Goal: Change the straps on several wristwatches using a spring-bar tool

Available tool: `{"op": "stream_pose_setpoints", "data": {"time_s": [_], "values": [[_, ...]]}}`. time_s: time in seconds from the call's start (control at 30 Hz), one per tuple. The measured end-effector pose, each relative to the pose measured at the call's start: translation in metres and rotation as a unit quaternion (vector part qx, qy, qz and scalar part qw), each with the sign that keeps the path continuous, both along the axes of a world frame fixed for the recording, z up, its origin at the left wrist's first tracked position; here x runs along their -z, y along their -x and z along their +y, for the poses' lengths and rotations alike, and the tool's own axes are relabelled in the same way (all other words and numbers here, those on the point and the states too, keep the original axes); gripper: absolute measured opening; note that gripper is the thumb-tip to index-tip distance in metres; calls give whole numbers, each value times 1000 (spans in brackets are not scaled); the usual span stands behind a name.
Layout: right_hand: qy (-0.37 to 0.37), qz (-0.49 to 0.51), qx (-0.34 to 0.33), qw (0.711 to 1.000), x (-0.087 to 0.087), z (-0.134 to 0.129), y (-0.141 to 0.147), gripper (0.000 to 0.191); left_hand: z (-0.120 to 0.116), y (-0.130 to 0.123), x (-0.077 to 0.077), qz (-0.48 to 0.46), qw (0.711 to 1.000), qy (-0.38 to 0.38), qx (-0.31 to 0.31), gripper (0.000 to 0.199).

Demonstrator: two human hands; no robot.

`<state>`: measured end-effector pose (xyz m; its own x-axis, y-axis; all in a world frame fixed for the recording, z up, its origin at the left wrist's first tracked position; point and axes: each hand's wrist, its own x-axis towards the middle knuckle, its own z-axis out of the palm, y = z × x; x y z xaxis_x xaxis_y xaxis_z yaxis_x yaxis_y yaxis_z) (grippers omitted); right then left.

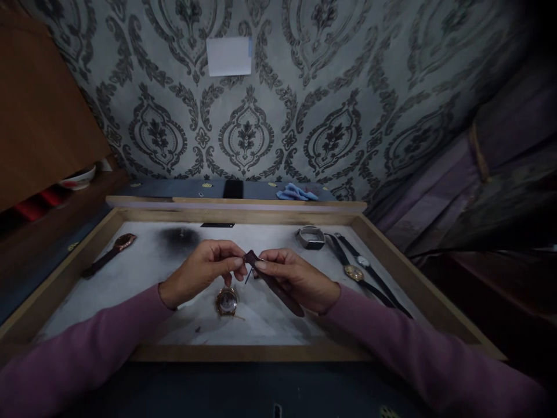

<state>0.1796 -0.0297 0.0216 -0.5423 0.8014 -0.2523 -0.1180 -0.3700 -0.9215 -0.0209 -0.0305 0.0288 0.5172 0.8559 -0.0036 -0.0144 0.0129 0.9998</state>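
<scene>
A dark brown leather watch strap [282,295] is held above the tray by my right hand [300,277], thumb on top, its free end hanging down toward me. At the strap's other end, the thumb and fingertips of my left hand [213,268] close in a pinch on its edge; anything smaller between them is too fine to make out. A thin dark stick-like piece [249,276] shows just below the fingertips. On the white surface underneath lies a gold-coloured watch case [227,301] without a visible strap, with a thin gold piece beside it.
The wooden-rimmed tray [243,353] also holds a brown-strapped watch [124,241] at left, and a metal-band watch [311,237], a gold-faced watch [353,273] and a silver-faced watch [362,261] at right. Behind it are a black phone-like object [234,189] and a blue cloth [297,192].
</scene>
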Motion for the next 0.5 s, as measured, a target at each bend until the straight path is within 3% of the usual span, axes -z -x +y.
{"op": "stream_pose_setpoints", "data": {"time_s": [0.5], "values": [[-103, -48, 9, 994, 3, -2, -3, 36, 0, 1, 1, -25, 1000, 14, 12, 20]]}}
